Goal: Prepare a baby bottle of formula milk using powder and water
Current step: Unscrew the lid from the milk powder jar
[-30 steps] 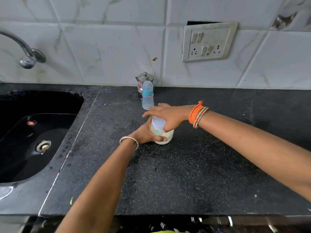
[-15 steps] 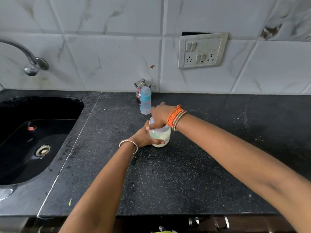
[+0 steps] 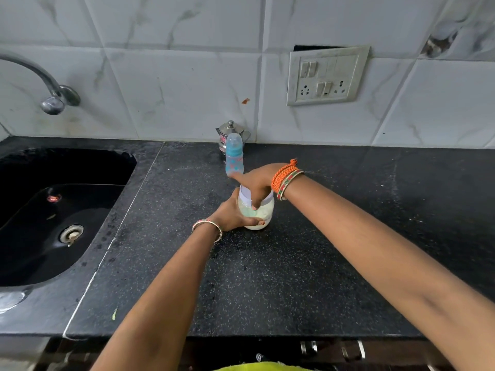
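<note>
A pale, rounded powder jar (image 3: 263,214) with a white lid (image 3: 245,195) stands on the black counter (image 3: 294,277) in the middle. My left hand (image 3: 231,214) wraps the jar's left side and base. My right hand (image 3: 257,180) sits on top, fingers clamped over the lid, wrist turned. Behind them a blue baby bottle (image 3: 234,156) with a clear cap stands upright, untouched. A small steel pot (image 3: 231,132) with a lid is right behind the bottle at the wall.
A black sink (image 3: 53,210) lies to the left, with a steel tap (image 3: 51,100) above it. A switch and socket plate (image 3: 325,76) is on the tiled wall. The counter's front edge runs along the bottom.
My right hand has twisted on the lid, its wrist swinging in toward me and over the jar. The left hand kept its hold on the jar. The camera tilted slightly.
</note>
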